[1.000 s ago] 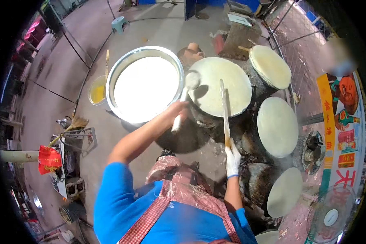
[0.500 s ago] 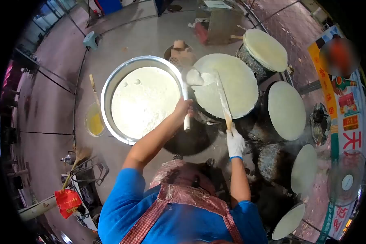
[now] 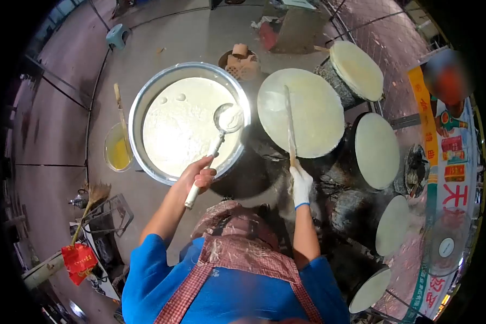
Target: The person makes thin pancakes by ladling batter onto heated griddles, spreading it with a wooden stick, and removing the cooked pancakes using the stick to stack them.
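My left hand [image 3: 195,174] is bare and wrapped round the white handle of a ladle [image 3: 217,144]. The ladle's bowl holds pale batter and sits over the right side of a large metal basin [image 3: 136,127]. Creamy batter [image 3: 183,119] fills much of that basin. In a white glove, my right hand [image 3: 301,182] grips the lower end of a long wooden scraper [image 3: 291,127]. The scraper's blade lies across a round griddle [image 3: 321,121] coated with a thin pale layer. A paler, wet patch shows left of the blade.
Stacked flat pancakes [image 3: 357,70] stand at the upper right. Down the right side are more griddles bearing pale rounds [image 3: 378,151]. Left of the basin sits a tub of yellow liquid [image 3: 119,155] with a wooden-handled tool. A broom [image 3: 95,195] is farther left.
My left hand has moved the ladle from the griddle's left edge back over the basin. The scraper has shifted slightly left, and the batter lump at its tip has been spread thinner.
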`<state>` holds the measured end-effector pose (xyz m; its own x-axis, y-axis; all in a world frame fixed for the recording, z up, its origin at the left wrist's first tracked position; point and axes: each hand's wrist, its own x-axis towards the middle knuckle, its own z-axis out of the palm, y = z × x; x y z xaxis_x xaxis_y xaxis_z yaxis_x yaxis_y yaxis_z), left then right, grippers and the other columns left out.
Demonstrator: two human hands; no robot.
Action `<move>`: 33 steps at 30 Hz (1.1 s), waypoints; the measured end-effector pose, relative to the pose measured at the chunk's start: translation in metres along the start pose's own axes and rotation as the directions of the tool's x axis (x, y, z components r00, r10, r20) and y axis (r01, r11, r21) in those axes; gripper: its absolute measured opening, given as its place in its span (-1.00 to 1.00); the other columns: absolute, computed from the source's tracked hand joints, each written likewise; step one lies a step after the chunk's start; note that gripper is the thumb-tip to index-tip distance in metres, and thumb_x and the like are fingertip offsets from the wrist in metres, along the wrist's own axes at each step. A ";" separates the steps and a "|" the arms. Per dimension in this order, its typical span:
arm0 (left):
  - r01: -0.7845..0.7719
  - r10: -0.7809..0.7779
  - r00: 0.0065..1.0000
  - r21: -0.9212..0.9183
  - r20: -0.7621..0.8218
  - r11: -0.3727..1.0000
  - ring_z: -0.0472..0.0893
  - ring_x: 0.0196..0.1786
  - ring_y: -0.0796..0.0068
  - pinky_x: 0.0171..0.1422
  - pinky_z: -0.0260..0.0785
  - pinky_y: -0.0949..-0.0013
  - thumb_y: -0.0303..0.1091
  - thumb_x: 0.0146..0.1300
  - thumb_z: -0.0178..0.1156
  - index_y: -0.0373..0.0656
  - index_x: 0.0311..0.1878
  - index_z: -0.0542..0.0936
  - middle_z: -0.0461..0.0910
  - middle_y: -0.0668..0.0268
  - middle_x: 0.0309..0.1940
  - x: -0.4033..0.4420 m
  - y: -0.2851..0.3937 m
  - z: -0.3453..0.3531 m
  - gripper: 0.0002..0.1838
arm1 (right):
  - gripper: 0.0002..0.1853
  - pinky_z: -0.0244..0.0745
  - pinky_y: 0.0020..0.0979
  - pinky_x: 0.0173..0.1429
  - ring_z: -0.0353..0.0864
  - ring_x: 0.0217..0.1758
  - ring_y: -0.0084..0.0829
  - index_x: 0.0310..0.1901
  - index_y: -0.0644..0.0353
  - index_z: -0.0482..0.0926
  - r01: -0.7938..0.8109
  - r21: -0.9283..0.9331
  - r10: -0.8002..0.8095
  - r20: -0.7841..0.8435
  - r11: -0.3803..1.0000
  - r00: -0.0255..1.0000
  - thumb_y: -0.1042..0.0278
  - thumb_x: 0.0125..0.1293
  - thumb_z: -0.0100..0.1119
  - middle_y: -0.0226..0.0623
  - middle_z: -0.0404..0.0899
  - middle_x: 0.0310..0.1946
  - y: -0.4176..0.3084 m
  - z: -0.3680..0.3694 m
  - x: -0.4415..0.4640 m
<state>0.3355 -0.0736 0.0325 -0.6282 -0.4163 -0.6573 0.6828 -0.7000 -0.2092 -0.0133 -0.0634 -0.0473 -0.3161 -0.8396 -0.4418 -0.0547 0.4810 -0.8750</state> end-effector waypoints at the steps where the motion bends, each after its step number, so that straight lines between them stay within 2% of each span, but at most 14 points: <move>1: -0.014 0.014 0.999 -0.003 0.038 1.000 0.07 -0.83 0.71 -0.88 -0.07 0.63 -0.11 0.40 -0.18 0.30 0.11 0.34 0.12 0.45 -0.75 -0.011 -0.005 0.002 -0.74 | -0.56 0.41 -0.50 -0.31 0.53 -0.39 -0.56 0.04 0.31 0.49 0.005 -0.071 -0.005 -0.001 0.997 1.000 0.29 0.13 0.22 -0.28 0.63 -0.39 -0.001 0.003 0.004; 4: -0.176 0.108 0.944 0.200 0.312 0.964 0.08 -0.83 0.71 -0.89 -0.04 0.62 -0.12 0.42 -0.22 0.46 0.27 0.19 0.13 0.42 -0.75 -0.040 -0.014 -0.021 -0.62 | -0.61 0.45 -0.22 -0.17 0.60 -0.23 -0.08 -0.02 0.13 0.55 0.258 -0.780 -0.299 0.095 0.571 0.949 0.09 0.18 0.12 0.00 0.59 -0.27 -0.023 -0.011 0.004; 6: -0.265 0.208 0.933 0.169 0.294 0.949 0.07 -0.86 0.71 -0.91 -0.05 0.65 -0.15 0.41 -0.20 0.48 0.26 0.16 0.11 0.45 -0.77 -0.048 -0.025 -0.028 -0.61 | -0.61 0.46 -0.21 -0.35 0.59 -0.42 -0.08 -0.04 0.14 0.56 0.380 -0.659 -0.476 0.037 0.650 0.879 0.09 0.19 0.11 -0.02 0.61 -0.35 -0.024 -0.014 0.012; 9: -0.202 0.193 0.962 0.025 0.194 0.979 0.06 -0.86 0.71 -0.90 -0.07 0.64 -0.16 0.41 -0.19 0.53 0.27 0.14 0.11 0.43 -0.76 -0.052 -0.036 -0.028 -0.59 | -0.59 0.12 -0.54 -0.76 0.21 -0.81 -0.67 0.01 0.24 0.54 0.052 -0.134 -0.042 0.074 0.990 0.996 0.24 0.14 0.21 -0.48 0.39 -0.67 -0.020 -0.001 -0.009; 10: -0.189 0.199 0.966 -0.074 0.163 0.979 0.06 -0.87 0.70 -0.90 -0.07 0.62 -0.10 0.39 -0.15 0.08 0.01 0.44 0.10 0.44 -0.81 -0.050 -0.041 -0.032 -0.73 | -0.59 0.13 -0.54 -0.74 0.25 -0.79 -0.66 -0.01 0.24 0.55 -0.042 -0.115 0.060 0.165 0.993 0.984 0.25 0.11 0.23 -0.47 0.41 -0.68 -0.011 -0.006 -0.012; 13: -0.096 0.102 0.995 -0.349 -0.003 0.932 0.04 -0.89 0.68 -0.89 -0.02 0.58 0.06 0.31 -0.08 -0.04 -0.72 0.12 0.04 0.47 -0.91 -0.049 -0.060 -0.063 -0.45 | -0.61 0.07 -0.59 -0.71 0.25 -0.76 -0.70 -0.05 0.26 0.56 -0.199 -0.292 0.310 0.407 0.936 0.859 0.29 0.07 0.24 -0.47 0.42 -0.65 0.020 -0.052 -0.040; 14: -0.168 0.195 0.980 -0.364 0.038 0.916 0.09 -0.85 0.67 -0.86 0.02 0.58 -0.03 0.37 -0.16 0.11 -0.20 0.15 0.10 0.42 -0.81 -0.052 -0.076 -0.081 -0.79 | -0.57 0.21 -0.56 -0.62 0.37 -0.63 -0.67 -0.02 0.28 0.54 -0.188 -0.371 0.359 0.470 0.909 0.806 0.27 0.06 0.24 -0.52 0.43 -0.60 0.032 -0.076 -0.044; 15: -0.236 0.287 0.955 -0.387 0.079 0.891 0.14 -0.80 0.67 -0.83 0.06 0.57 -0.11 0.42 -0.23 0.25 0.32 0.18 0.16 0.38 -0.70 -0.056 -0.091 -0.099 -0.59 | -0.56 0.32 -0.47 -0.51 0.46 -0.54 -0.55 -0.04 0.26 0.54 0.013 -0.442 0.246 0.523 0.897 0.816 0.21 0.05 0.22 -0.43 0.50 -0.55 0.048 -0.096 -0.046; 19: -0.365 0.433 0.902 -0.534 0.001 0.763 0.14 -0.80 0.65 -0.82 0.07 0.56 -0.11 0.42 -0.24 0.29 0.32 0.16 0.17 0.37 -0.69 -0.066 -0.147 -0.109 -0.59 | -0.64 0.47 -0.24 -0.16 0.61 -0.25 -0.13 -0.14 0.19 0.56 0.599 -0.794 0.413 0.583 0.104 0.700 0.16 0.05 0.14 -0.13 0.61 -0.38 0.072 -0.117 -0.003; 23: -0.454 0.524 0.846 -0.644 -0.095 0.616 0.14 -0.78 0.64 -0.80 0.10 0.53 -0.06 0.43 -0.29 0.32 0.35 0.08 0.19 0.37 -0.67 -0.064 -0.190 -0.105 -0.56 | -0.77 0.51 -0.12 -0.17 0.62 -0.30 -0.07 -0.35 0.19 0.63 0.860 -0.501 0.380 0.781 -0.091 0.495 0.30 0.00 0.08 -0.04 0.61 -0.39 0.149 -0.056 0.100; 26: -0.447 0.497 0.853 -0.713 -0.159 0.540 0.12 -0.81 0.67 -0.80 0.03 0.55 0.05 0.36 -0.16 -0.15 -0.25 0.46 0.12 0.42 -0.76 -0.064 -0.232 -0.125 -0.57 | -0.74 0.49 -0.13 -0.16 0.61 -0.14 -0.18 -0.25 0.13 0.65 0.849 -0.297 0.391 0.787 -0.437 0.477 0.30 0.13 -0.02 -0.14 0.57 -0.10 0.194 0.018 0.164; 27: -0.449 0.536 0.834 -0.727 -0.133 0.519 0.13 -0.80 0.67 -0.79 0.04 0.56 0.03 0.37 -0.19 0.07 0.00 0.36 0.15 0.41 -0.73 -0.063 -0.242 -0.126 -0.67 | -0.68 0.46 -0.07 -0.16 0.56 -0.04 -0.23 -0.10 0.12 0.61 0.782 -0.220 0.313 0.828 -0.583 0.466 0.26 0.15 -0.01 -0.19 0.50 0.01 0.243 0.033 0.201; 30: -0.550 0.582 0.776 -0.713 -0.244 0.435 0.15 -0.78 0.66 -0.77 0.07 0.58 0.00 0.41 -0.27 0.49 0.35 0.03 0.21 0.38 -0.67 -0.060 -0.276 -0.125 -0.54 | -0.66 0.45 0.02 -0.23 0.48 0.06 -0.20 0.01 0.08 0.54 0.772 -0.180 0.488 0.683 -0.609 0.544 0.29 0.21 -0.04 -0.28 0.46 0.02 0.205 0.088 0.210; 33: -0.565 0.623 0.735 -0.749 -0.267 0.346 0.15 -0.78 0.65 -0.77 0.11 0.56 0.00 0.41 -0.28 0.42 0.35 0.04 0.22 0.37 -0.68 -0.050 -0.284 -0.124 -0.55 | -0.69 0.49 -0.01 -0.26 0.48 0.06 -0.20 -0.01 0.06 0.55 0.792 -0.102 0.578 0.629 -0.603 0.521 0.30 0.23 -0.04 -0.29 0.49 0.01 0.191 0.110 0.219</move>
<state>0.2190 0.2185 0.0347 0.0632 -0.5875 -0.8068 0.8705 0.4279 -0.2434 0.0115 -0.1833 -0.3326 0.3993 -0.3180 -0.8599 -0.3138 -0.9287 0.1977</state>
